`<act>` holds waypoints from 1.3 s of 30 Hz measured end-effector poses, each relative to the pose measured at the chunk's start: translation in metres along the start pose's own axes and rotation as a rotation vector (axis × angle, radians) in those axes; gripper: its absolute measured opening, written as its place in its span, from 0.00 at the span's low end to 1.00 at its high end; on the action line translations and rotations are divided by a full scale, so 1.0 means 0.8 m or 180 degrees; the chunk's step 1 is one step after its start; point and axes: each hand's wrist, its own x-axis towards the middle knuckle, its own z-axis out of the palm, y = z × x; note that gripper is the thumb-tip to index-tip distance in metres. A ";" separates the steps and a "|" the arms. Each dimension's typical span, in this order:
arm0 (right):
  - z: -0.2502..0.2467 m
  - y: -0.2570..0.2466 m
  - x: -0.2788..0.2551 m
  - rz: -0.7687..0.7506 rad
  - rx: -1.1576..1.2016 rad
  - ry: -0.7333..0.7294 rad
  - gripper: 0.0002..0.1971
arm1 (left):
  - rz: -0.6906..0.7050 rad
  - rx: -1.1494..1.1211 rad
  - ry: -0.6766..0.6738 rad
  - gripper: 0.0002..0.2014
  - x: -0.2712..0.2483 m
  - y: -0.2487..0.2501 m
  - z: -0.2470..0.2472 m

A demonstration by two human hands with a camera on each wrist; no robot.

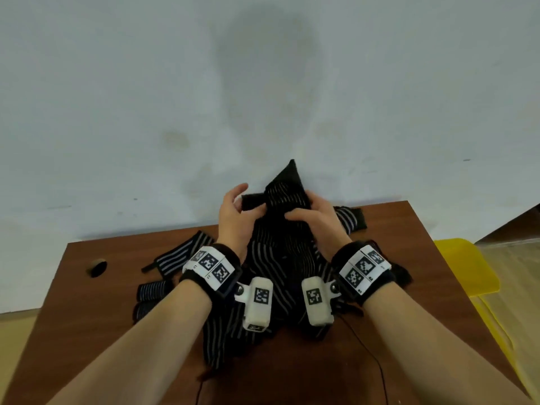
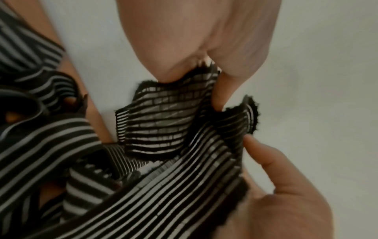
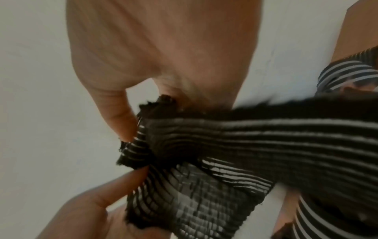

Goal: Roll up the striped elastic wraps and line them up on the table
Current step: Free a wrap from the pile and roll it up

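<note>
Both hands hold one end of a black elastic wrap with grey stripes (image 1: 287, 190), lifted above the far edge of the table. My left hand (image 1: 233, 207) pinches its folded black end between thumb and finger (image 2: 223, 90). My right hand (image 1: 311, 216) grips the wrap from the right, fingers curled over it (image 3: 124, 119). The rest of this wrap hangs down into a tangled pile of striped wraps (image 1: 277, 276) between my wrists. In the wrist views the end looks creased and bunched (image 2: 163, 119), (image 3: 184, 202).
A loose striped wrap (image 1: 178, 255) and two short striped bundles (image 1: 152, 289) lie left of the pile; another wrap (image 1: 350, 219) lies at the far right. The brown table (image 1: 102, 331) has a round hole (image 1: 98, 267). A yellow object (image 1: 464, 267) sits off the right edge. A thin black cable (image 1: 378, 363) crosses the near side.
</note>
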 end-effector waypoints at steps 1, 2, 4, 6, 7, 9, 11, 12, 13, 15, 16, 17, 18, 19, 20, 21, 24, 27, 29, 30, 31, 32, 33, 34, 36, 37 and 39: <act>0.006 0.002 -0.008 0.0029 0.0096 -0.0117 0.17 | -0.0195 -0.0279 -0.0058 0.27 -0.009 0.003 -0.001; 0.010 0.005 -0.015 0.0012 0.0161 -0.0128 0.14 | -0.0337 -0.0372 -0.0122 0.26 -0.016 0.003 -0.001; 0.020 0.013 -0.022 -0.0277 -0.0081 0.0031 0.11 | -0.0474 -0.0329 -0.0174 0.20 -0.032 0.008 -0.010; 0.030 0.023 -0.027 -0.0565 -0.0379 0.0002 0.10 | -0.0782 -0.0399 -0.0327 0.14 -0.045 0.016 -0.020; 0.035 0.026 -0.031 -0.0578 -0.0433 -0.0089 0.11 | -0.0976 -0.0480 -0.0426 0.18 -0.049 0.020 -0.026; 0.046 0.033 -0.038 -0.0473 -0.0526 -0.0265 0.11 | -0.1089 -0.0583 -0.0521 0.29 -0.051 0.023 -0.040; 0.054 0.039 -0.044 -0.0522 -0.1010 -0.0241 0.10 | -0.0735 -0.0258 -0.0437 0.38 -0.045 0.017 -0.054; 0.057 0.043 -0.047 -0.0606 -0.1297 -0.0175 0.09 | -0.0377 0.0308 -0.0467 0.39 -0.046 0.014 -0.060; 0.061 0.046 -0.051 -0.0690 -0.1534 -0.0083 0.08 | -0.0031 0.0922 -0.0480 0.35 -0.047 0.012 -0.064; 0.067 0.052 -0.061 -0.0775 -0.1845 0.0207 0.08 | 0.0257 0.1570 -0.0527 0.25 -0.048 0.008 -0.068; 0.069 0.053 -0.066 -0.0795 -0.1982 0.0368 0.10 | 0.0288 0.1686 -0.0579 0.22 -0.049 0.009 -0.070; 0.070 0.055 -0.072 -0.0802 -0.2145 0.0530 0.12 | 0.0282 0.1825 -0.0598 0.24 -0.049 0.011 -0.071; 0.071 0.056 -0.078 -0.0797 -0.2327 0.0678 0.15 | 0.0345 0.1997 -0.0562 0.29 -0.048 0.012 -0.072; 0.071 0.057 -0.083 -0.0776 -0.2515 0.0804 0.17 | 0.0447 0.2255 -0.0511 0.37 -0.047 0.011 -0.074; 0.071 0.056 -0.088 -0.0752 -0.2669 0.0921 0.19 | 0.0491 0.2439 -0.0459 0.43 -0.045 0.010 -0.076; 0.071 0.052 -0.094 -0.0722 -0.2789 0.1014 0.20 | 0.0507 0.2577 -0.0428 0.44 -0.044 0.008 -0.077; 0.074 0.041 -0.105 -0.0671 -0.3222 0.1122 0.20 | 0.0708 0.2910 -0.0508 0.38 -0.045 0.006 -0.078; 0.072 0.037 -0.114 -0.0466 -0.3568 0.1129 0.25 | 0.0836 0.3147 -0.0429 0.26 -0.045 0.001 -0.085; 0.068 0.045 -0.119 -0.0356 -0.3463 0.1204 0.27 | 0.0732 0.3155 -0.0319 0.21 -0.048 -0.001 -0.095; 0.065 0.051 -0.121 -0.0329 -0.3447 0.1250 0.28 | 0.0638 0.2838 -0.0293 0.18 -0.049 -0.003 -0.100; 0.064 0.055 -0.122 -0.0299 -0.3442 0.1297 0.28 | 0.0475 0.2199 -0.0245 0.14 -0.050 -0.004 -0.103; 0.064 0.061 -0.122 -0.0256 -0.3380 0.1287 0.27 | 0.0162 0.1390 -0.0196 0.09 -0.052 -0.005 -0.104; 0.064 0.067 -0.122 -0.0239 -0.3118 0.1178 0.24 | -0.0199 0.0601 -0.0174 0.06 -0.059 -0.003 -0.103; 0.066 0.072 -0.121 -0.0251 -0.2700 0.1004 0.19 | -0.0479 -0.0081 -0.0163 0.06 -0.065 -0.002 -0.102; 0.073 0.080 -0.122 -0.0237 -0.2069 0.0635 0.17 | -0.0817 -0.0791 -0.0289 0.12 -0.068 -0.010 -0.101; 0.075 0.083 -0.120 -0.0234 -0.1986 0.0531 0.17 | -0.0898 -0.0866 -0.0399 0.15 -0.068 -0.015 -0.102; 0.079 0.081 -0.118 -0.0314 -0.2175 0.0535 0.13 | -0.0879 -0.0643 -0.0533 0.17 -0.067 -0.014 -0.102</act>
